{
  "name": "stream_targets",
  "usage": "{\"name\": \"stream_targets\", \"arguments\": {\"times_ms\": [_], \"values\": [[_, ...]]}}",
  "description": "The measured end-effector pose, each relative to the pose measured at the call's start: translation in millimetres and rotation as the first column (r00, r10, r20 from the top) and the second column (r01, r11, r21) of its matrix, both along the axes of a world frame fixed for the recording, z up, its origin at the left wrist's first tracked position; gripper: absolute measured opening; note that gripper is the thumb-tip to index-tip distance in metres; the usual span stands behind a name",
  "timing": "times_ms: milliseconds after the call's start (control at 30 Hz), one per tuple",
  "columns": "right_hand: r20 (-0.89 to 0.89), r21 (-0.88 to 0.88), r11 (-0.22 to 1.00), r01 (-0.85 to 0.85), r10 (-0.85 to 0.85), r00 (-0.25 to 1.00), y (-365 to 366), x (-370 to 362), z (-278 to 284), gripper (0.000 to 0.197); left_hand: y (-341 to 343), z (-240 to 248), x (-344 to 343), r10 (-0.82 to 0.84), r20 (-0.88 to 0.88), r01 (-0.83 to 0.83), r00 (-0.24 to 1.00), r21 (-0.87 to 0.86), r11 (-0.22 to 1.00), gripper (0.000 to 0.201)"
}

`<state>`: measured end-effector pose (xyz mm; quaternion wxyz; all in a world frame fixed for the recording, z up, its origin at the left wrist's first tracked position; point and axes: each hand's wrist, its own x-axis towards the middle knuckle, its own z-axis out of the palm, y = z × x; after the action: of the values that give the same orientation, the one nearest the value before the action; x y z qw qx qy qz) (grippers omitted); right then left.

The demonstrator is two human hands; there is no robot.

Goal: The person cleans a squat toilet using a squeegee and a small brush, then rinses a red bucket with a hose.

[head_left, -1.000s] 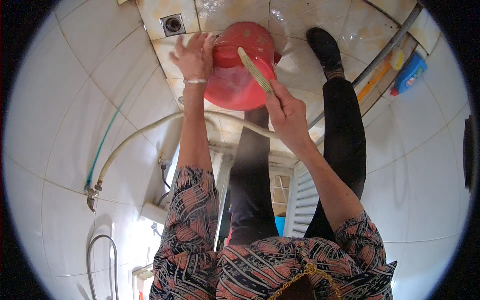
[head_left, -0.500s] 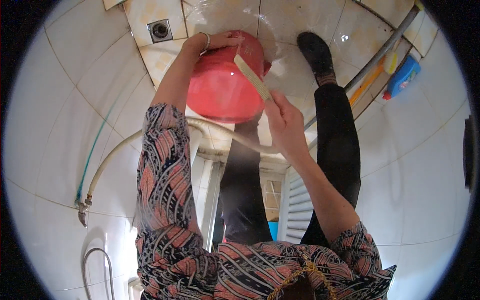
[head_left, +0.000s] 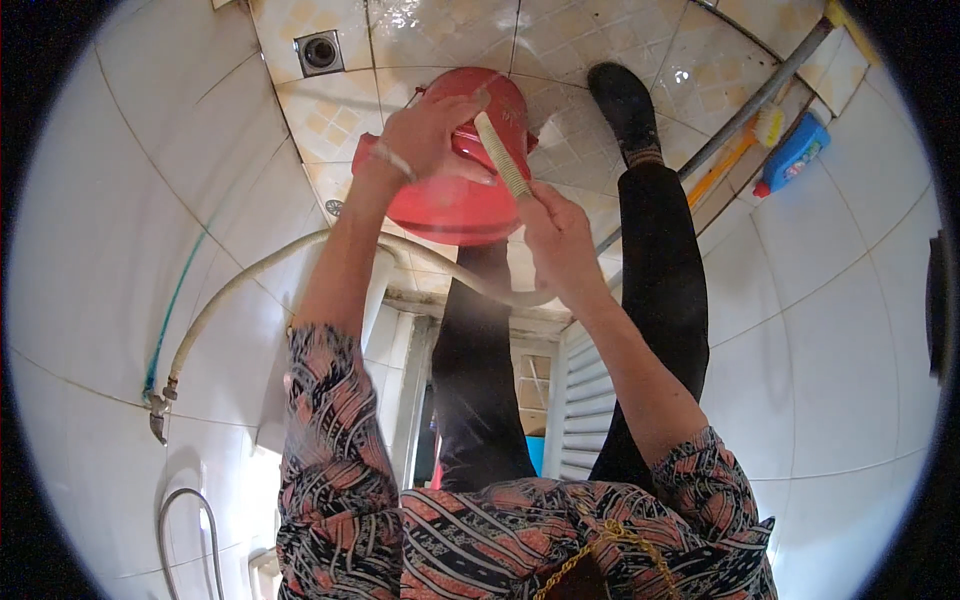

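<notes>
A red plastic bucket (head_left: 462, 222) lies tilted over the tiled floor in front of me, its wide end toward me. My left hand (head_left: 432, 130) lies across the bucket's side, thumb spread apart from the fingers, its fingertips close to the tip of a cream ribbed hose (head_left: 503, 158). Fingers wrapped round that hose, my right hand (head_left: 562, 235) is beside the bucket and points the hose's free end up along it. Water from the hose cannot be made out clearly.
The hose loops back to a metal tap (head_left: 158, 420) on the left wall. A square drain (head_left: 320, 53) is set in the wet floor. At the right wall lie a grey pipe (head_left: 757, 98), an orange-handled brush (head_left: 730, 168) and a blue bottle (head_left: 795, 155).
My left hand has moved from the bucket's far side nearer to me, across its side by the hose tip. The bucket has shifted slightly. My right hand has moved slightly left with the hose.
</notes>
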<state>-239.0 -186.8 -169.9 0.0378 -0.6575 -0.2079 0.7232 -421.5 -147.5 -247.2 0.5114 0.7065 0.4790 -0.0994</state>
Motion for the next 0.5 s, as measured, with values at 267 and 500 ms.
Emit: {"name": "stream_targets", "arguments": {"times_ms": [267, 500], "values": [[0.096, -0.209, 0.978, 0.013, 0.007, 0.995, 15.2, 7.1, 12.3, 0.028, 5.8, -87.0, -13.0, 0.386, -0.125, -0.337, 0.914, -0.764, 0.550, 0.081], [0.067, -0.143, 0.987, -0.078, 0.088, 0.994, 14.5, 7.2, 5.4, 0.030, 13.7, -137.8, 43.0, -0.033, -0.078, -0.053, 0.996, -0.875, 0.481, 0.068]]}}
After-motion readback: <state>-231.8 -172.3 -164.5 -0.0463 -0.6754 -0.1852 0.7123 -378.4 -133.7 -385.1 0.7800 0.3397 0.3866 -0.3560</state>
